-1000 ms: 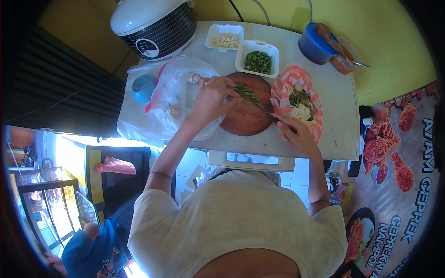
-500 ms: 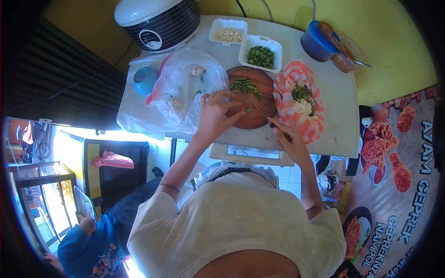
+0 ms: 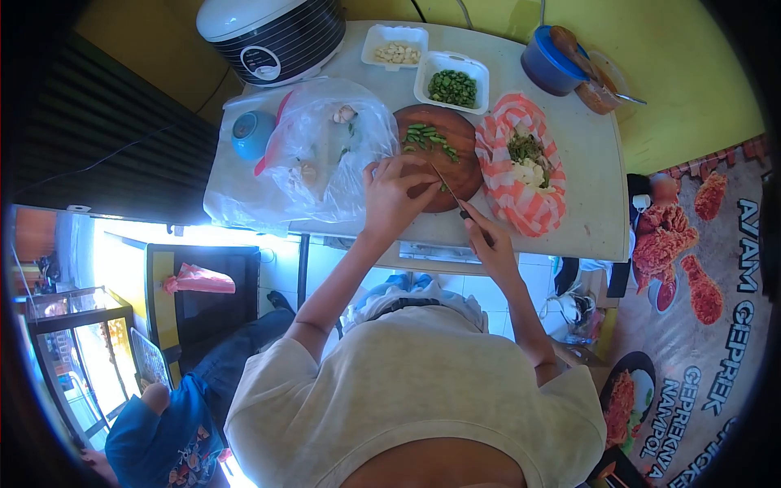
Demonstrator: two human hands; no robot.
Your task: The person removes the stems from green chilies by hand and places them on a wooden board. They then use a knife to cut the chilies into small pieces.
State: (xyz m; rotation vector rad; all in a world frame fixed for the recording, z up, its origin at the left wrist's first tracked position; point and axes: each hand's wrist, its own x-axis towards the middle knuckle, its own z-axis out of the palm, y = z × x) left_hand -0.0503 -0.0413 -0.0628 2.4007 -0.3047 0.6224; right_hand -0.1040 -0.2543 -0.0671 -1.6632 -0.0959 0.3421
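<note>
My right hand (image 3: 491,246) grips a knife (image 3: 447,186) by its dark handle, its blade angled over the round wooden cutting board (image 3: 465,146). Just left of the blade, my left hand (image 3: 399,195) is closed at the board's near edge, thumb and fingertips together. Whatever they pinch is too small to make out; a green bit shows beside the blade. Cut green vegetable pieces (image 3: 423,135) lie on the board's far part. A white foam box (image 3: 485,89) with chopped green pieces stands behind the board.
On the left are a clear plastic bag (image 3: 313,122) with garlic, a blue cup (image 3: 252,135) and a rice cooker (image 3: 272,41). A foam box of peeled cloves (image 3: 396,54) sits behind. A red-and-white bag (image 3: 504,134) and blue tub (image 3: 553,65) stand right. Another person (image 3: 167,427) is at lower left.
My left hand has shifted right along the near side of the board. My right hand has come left with the knife, so the two are closer together. The view has tilted slightly.
</note>
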